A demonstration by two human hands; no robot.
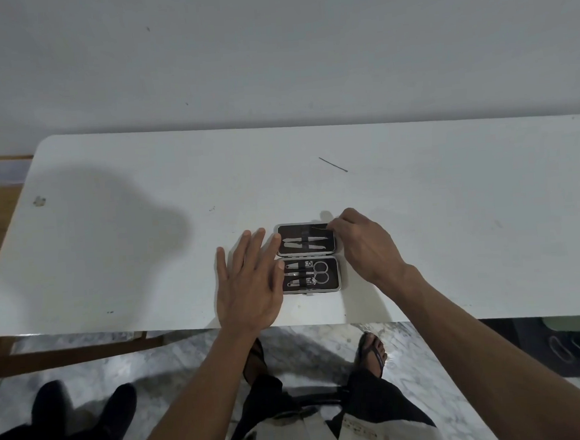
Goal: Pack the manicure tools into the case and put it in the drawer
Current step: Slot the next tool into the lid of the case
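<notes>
A: Left hand?

B: Flat, palm down, fingers spread and straight, lying on the white table just left of the manicure case. Fingertips touch or overlap the case's left edge near the hinge line. Holding nothing, fully open.

A: Right hand?

B: Comes in from the right of the case, wrist bent, knuckles up. Thumb and forefinger pinched together at the top right corner of the far half. A thin dark tool sits at the fingertips over that half; it looks pinched, but too small to tell what tool it is.

A: Case state?

B: Open flat, two halves with black lining and silver rim, hinge running left-right. Far half holds two light, long tools under a dark strap. Near half holds small scissors with loops at the right, plus two nail clippers and another small piece to their left. A clasp tab shows on the near rim.

A: Where on the table?

B: Near the front edge, about middle of the tabletop, between both hands.

A: Anything else?

B: A thin dark stick lies well beyond the case, toward the wall. Below the table edge, feet in sandals on marble floor.
</notes>
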